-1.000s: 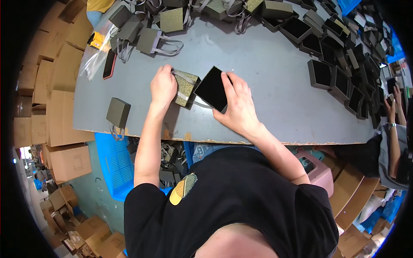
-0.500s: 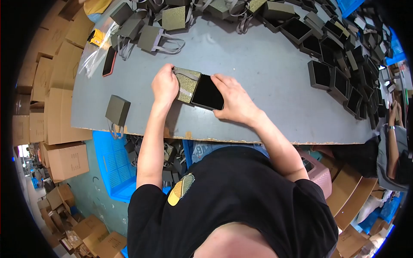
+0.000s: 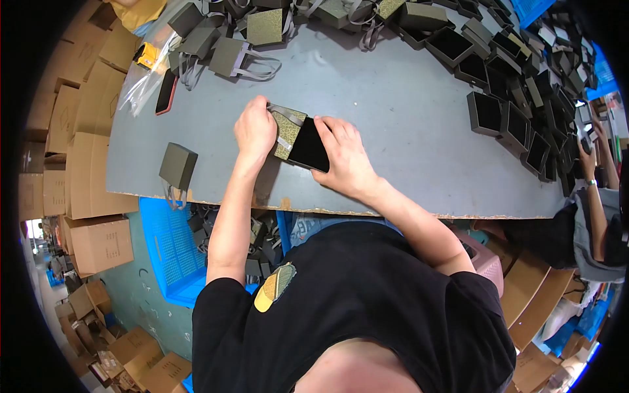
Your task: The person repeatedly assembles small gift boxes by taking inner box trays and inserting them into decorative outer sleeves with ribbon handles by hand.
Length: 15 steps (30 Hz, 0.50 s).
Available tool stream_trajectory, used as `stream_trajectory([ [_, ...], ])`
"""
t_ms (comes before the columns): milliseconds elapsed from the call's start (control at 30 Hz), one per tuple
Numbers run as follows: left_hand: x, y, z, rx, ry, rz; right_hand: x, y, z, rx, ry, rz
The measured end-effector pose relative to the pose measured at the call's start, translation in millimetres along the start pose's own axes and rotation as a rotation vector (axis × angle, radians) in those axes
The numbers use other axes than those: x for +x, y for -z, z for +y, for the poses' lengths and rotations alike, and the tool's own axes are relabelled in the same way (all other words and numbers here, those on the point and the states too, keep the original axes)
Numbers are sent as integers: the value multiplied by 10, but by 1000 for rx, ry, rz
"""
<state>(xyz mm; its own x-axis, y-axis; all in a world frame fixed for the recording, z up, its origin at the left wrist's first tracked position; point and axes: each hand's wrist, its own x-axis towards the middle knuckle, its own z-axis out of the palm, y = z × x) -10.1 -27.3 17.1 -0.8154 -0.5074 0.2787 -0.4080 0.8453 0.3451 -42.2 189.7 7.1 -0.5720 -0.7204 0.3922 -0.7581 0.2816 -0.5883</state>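
Note:
My left hand (image 3: pixel 256 130) is closed round the left end of a gold-patterned box sleeve (image 3: pixel 284 133) with a grey ribbon (image 3: pixel 287 115) across it. My right hand (image 3: pixel 347 157) grips the right end of a dark box tray (image 3: pixel 308 145) with a black lining, thumb at the near edge and fingers at the far edge. The tray's left end meets the sleeve's right side; whether it reaches inside, I cannot tell. Both pieces are over the grey table (image 3: pixel 386 124). Nearest on the left stands a closed dark gift box (image 3: pixel 177 165) with ribbon hanging over the table edge.
Ribboned boxes (image 3: pixel 229 57) crowd the table's far side, near a phone (image 3: pixel 166 93) and a yellow tape measure (image 3: pixel 147 56). Open dark trays (image 3: pixel 486 112) are heaped at right. A blue crate (image 3: pixel 171 249) stands below the front edge. Another person's hand (image 3: pixel 588 159) is at far right.
My right hand and the tray have shifted left toward the sleeve, and less of the black lining shows. My left hand has barely moved. The other person's hands have moved up.

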Motion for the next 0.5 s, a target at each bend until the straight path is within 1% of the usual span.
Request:
stream_trajectory([
  [67,5,-7,3,-7,-11,5,-66,-93,-52,-68,-16,43],
  [167,-36,-4,-10,-17,-35,15,-68,-50,-91,-68,-8,24],
  [267,-48,-11,-27,-39,-46,8,-22,-33,-33,-4,-18,-3],
  [367,-98,20,22,-59,-62,7,-99,-169,-39,21,32,53],
  [400,-117,20,20,-58,-60,7,-93,-143,-44,54,14,28],
  [500,-235,68,44,-46,7,-7,-15,-110,-34,223,3,135],
])
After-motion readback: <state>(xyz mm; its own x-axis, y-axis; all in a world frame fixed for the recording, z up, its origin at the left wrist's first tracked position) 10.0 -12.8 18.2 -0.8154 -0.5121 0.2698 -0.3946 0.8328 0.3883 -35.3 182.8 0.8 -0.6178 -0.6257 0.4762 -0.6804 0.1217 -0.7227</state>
